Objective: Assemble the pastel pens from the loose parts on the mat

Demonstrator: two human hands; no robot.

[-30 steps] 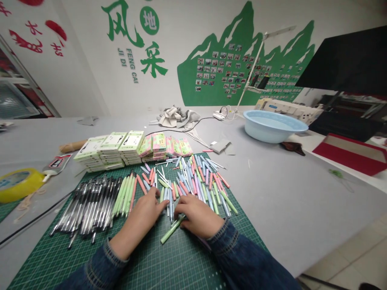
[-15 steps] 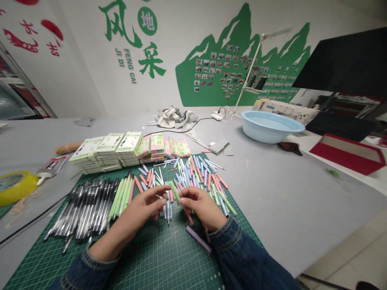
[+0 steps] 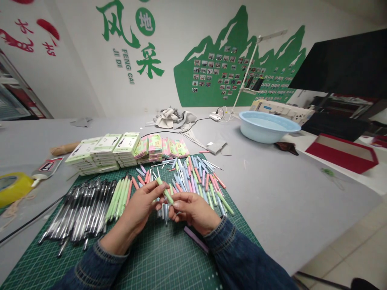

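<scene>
My 2 hands meet over a green pen barrel (image 3: 165, 192), which I hold between them, above the mat. My right hand (image 3: 195, 211) pinches its near-right end between thumb and fingertips; my left hand (image 3: 143, 205) has its fingers closed on it nearer the far-left end. So the barrel bridges the gap between my hands, its long axis slanting from far left to near right, neither straight across nor straight away from me. Both hands touch it, so neither is nearer; how steeply it tilts upward I cannot tell.

Just near of my right hand, beside the sleeve, a purple barrel (image 3: 196, 239) lies on the green cutting mat (image 3: 157, 257), slanting much the same way. Beyond my fingers, to the far right, spreads a pile of coloured barrels (image 3: 198, 179). Left of my left hand lies a row of light green pens (image 3: 121, 197), and farther left, clear pens with black grips (image 3: 81, 209). Stacked boxes (image 3: 105, 147) stand at the mat's far edge, on the grey worktop (image 3: 272, 181).
</scene>
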